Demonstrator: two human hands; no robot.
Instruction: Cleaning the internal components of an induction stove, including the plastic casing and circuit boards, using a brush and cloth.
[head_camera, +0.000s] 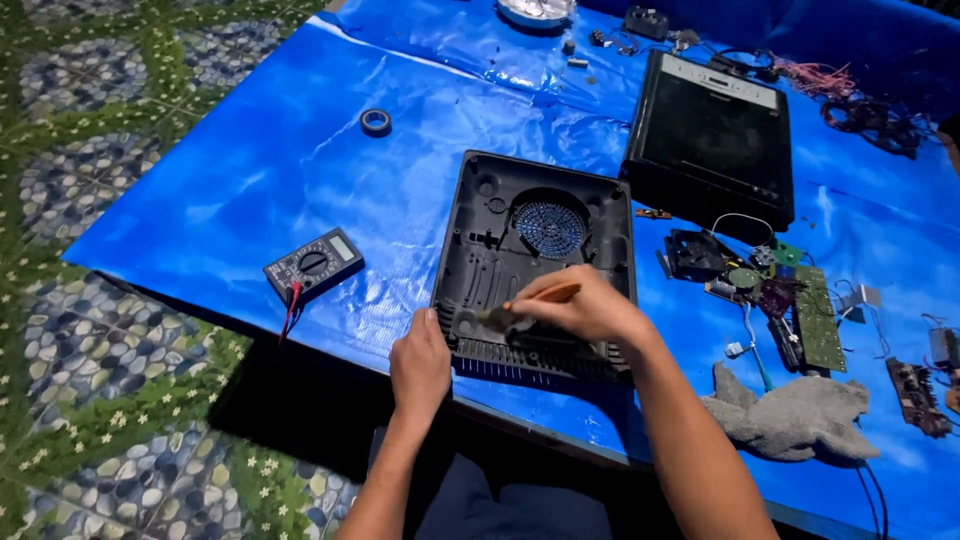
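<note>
So the black plastic bottom housing (535, 265) of what looks like an induction cooker is lying open side up near the front edge of the desk (250, 170), which has a blue tarp over it. The right hand (590, 308) has its fingers closed around a small brush with an orange-brown handle (535, 298), bristles down in the front-left part of the shell by the vent ribs. The left hand (420, 365) is pressed on the front-left corner of the housing; its fingers curl over the edge but aren't wrapped around anything.

Stuff I'd worry about: the shell sits right at the desk edge, so if the left hand slips, a hard brush stroke could shove it off toward the lap. The thin ribs along the front look like they could snap if the brush handle gets levered against them. Dust flicked to the right would land on the green circuit board (815, 318) and the small black fan (695, 255), which lie bare just beside the shell. The multimeter (315, 265) is near the left elbow side, leads dangling over the edge, easy to snag.
</note>
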